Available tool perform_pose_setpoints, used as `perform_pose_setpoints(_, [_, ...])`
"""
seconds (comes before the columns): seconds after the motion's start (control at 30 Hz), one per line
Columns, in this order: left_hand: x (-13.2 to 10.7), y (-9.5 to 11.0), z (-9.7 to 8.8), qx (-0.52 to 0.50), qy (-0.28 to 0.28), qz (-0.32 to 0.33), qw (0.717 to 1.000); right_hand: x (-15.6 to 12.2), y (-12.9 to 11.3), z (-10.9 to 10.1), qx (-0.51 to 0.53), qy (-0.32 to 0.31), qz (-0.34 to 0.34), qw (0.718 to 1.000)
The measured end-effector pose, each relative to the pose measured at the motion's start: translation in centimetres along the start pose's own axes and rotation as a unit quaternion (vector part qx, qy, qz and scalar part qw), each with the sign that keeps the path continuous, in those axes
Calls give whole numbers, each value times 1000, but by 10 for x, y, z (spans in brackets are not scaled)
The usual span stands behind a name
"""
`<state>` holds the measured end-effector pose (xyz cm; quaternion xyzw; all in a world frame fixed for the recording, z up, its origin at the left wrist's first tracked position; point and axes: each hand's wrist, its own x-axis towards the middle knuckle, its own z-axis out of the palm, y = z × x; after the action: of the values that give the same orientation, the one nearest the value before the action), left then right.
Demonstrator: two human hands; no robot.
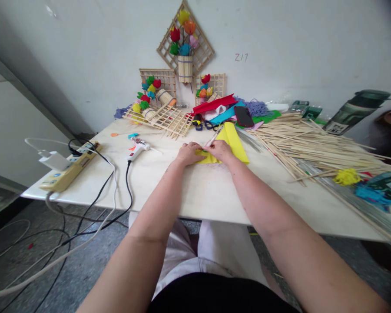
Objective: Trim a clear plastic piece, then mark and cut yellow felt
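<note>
A bright yellow sheet (pixel 232 141) lies on the table in front of me, its near left part under my hands. My right hand (pixel 220 151) is closed on a slim, pale pen (pixel 214 136), which leans up and to the right. The pen's tip is hidden by my fingers. My left hand (pixel 190 153) rests on the sheet's left edge with its fingers stretched over it, close to the right fingertips. Just beyond the sheet lie scissors with dark handles (pixel 210 125).
To the left lie a white glue gun (pixel 137 151) and a power strip (pixel 72 167) with trailing cords. Wooden sticks (pixel 313 139) cover the right side, near a dark bottle (pixel 356 112). Stick lattices (pixel 169 119), coloured sheets (pixel 215 104) and a phone (pixel 243 116) lie behind.
</note>
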<state>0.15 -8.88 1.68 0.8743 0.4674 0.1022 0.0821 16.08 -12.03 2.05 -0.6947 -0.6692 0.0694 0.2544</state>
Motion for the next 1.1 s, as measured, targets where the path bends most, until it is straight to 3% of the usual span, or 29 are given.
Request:
perform_pose_setpoints(0.67, [-3,2,0,-7,24,-8,1000,-2,0,-1,23,17,17,999])
perform_pose_setpoints(1.1, [-8,10,1,15,80,-3,997,-1,5,5,136,43,36,989])
